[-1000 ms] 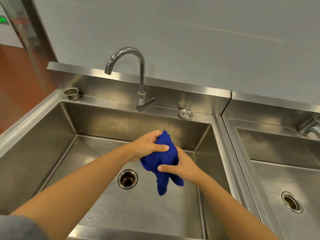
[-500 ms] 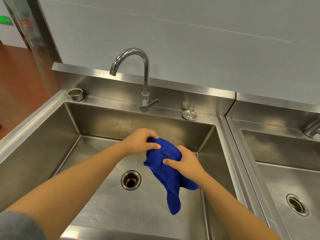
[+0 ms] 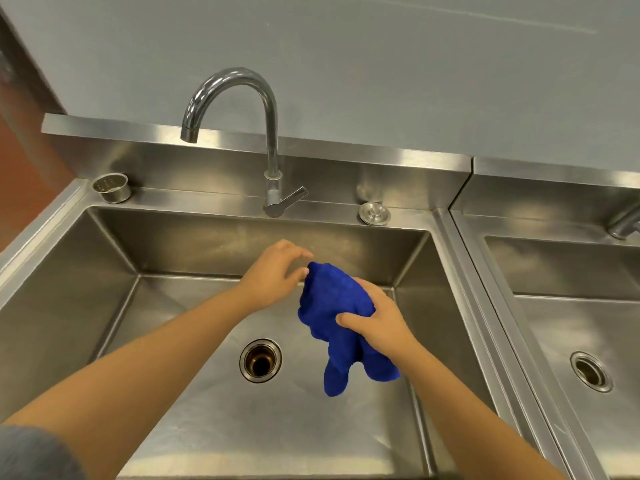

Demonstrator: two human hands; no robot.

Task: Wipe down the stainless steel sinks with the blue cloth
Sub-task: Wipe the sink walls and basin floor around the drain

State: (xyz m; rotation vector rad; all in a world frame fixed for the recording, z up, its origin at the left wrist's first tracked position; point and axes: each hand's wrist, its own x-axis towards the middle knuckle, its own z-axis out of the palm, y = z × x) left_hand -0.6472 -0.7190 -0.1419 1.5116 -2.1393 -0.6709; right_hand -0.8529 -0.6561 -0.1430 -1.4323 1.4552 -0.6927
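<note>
cloth bunched in right hand over left basin, no wiping contact yet

strainer cup [image 3: 111,187] sits on the back ledge at 10 o'clock of the left sink [image 3: 104,271]. left hand [image 3: 273,275] hovers over the basin at 12 o'clock from the drain [image 3: 260,360]. its fingers are loose and spread and it holds nothing. the thumb tip is right at the cloth's top edge, cannot tell if it touches. faucet [image 3: 270,133] stands at 12 o'clock on the ledge, with a round plug [image 3: 374,213] at 1 o'clock.

blue cloth [image 3: 329,306] hangs in the air at 2 o'clock from the drain. it is crumpled, two tails dangle toward 6 o'clock, and it is not on the steel. right hand [image 3: 377,323] grips it from the 3 o'clock side, fingers wrapped over the bunch and thumb pressed on the front. right sink [image 3: 554,323] lies at 3 o'clock with its own second drain [image 3: 590,371]. part of a second faucet [image 3: 623,225] shows at the frame edge. no hand is near that sink.

handling, as a guess: the cloth looks soft, light and limp, with a fuzzy pile, and it sags under its own weight. that makes it unlikely to slip, and nothing about it is fragile. wet or dry cannot be told. it is best held by the middle bunch and flattened into a pad under the palm, with the tails tucked in so they don't drag into the drain.
</note>
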